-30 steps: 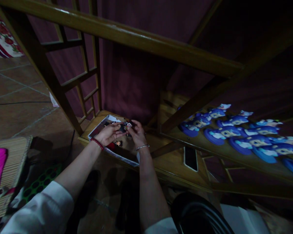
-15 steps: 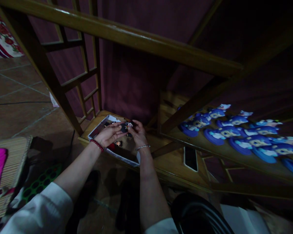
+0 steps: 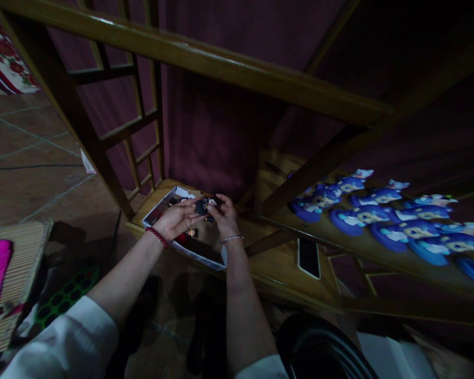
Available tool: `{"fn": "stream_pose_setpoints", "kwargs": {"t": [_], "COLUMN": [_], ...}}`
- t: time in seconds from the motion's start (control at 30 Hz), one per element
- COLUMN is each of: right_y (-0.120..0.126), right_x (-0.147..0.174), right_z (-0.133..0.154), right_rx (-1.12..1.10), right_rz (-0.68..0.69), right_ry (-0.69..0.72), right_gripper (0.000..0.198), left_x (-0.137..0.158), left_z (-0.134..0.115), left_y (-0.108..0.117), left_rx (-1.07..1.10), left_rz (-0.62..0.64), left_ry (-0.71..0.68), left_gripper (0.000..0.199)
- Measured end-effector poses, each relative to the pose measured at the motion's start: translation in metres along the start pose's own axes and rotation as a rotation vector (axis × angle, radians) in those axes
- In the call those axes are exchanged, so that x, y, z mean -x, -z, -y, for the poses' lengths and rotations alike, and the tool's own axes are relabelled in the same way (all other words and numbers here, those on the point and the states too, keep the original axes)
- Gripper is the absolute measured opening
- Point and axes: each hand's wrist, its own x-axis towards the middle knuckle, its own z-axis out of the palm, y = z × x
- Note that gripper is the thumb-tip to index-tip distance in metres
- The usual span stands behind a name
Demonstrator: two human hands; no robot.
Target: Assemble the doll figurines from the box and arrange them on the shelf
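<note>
Above an open box [image 3: 205, 259] on the low wooden shelf, both hands are closed around one small dark figurine [image 3: 201, 206]. My left hand [image 3: 177, 220] grips its black base side, with a red bead bracelet on that wrist. The fingers of my right hand [image 3: 224, 216] pinch the figurine's other end, where pale and dark details show. Beneath my hands in the box lies another figurine [image 3: 191, 232] with black hair and red clothing. A few more small pieces in the box are partly covered by my hands.
Several blue-haired figurines [image 3: 366, 213] on round bases stand on the raised shelf at right. A phone [image 3: 308, 258] lies on the lower shelf. A wooden rail [image 3: 205, 55] crosses above my hands. A black round-edged seat [image 3: 319, 342] is at lower right.
The figurine has turned slightly in my fingers, and more of its black base shows. Both hands are otherwise nearly where they were.
</note>
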Motion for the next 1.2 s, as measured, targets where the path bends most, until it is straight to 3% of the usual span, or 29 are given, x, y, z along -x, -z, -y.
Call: {"fn": "stream_pose_setpoints", "kwargs": {"t": [0.43, 1.2], "right_y": [0.0016, 0.0006], "right_x": [-0.0013, 0.001], "right_z": [-0.0037, 0.0027], "right_rx": [-0.001, -0.018], "right_rz": [0.029, -0.006], "right_ry": [0.046, -0.006], "right_gripper": [0.041, 0.044], "left_x": [-0.0014, 0.0012], "left_z": [0.0021, 0.0024], "left_y": [0.0024, 0.0023], "left_rx": [0.003, -0.024], "left_rz": [0.024, 0.039], "left_ry": [0.0, -0.032], "left_gripper": [0.018, 0.017]}}
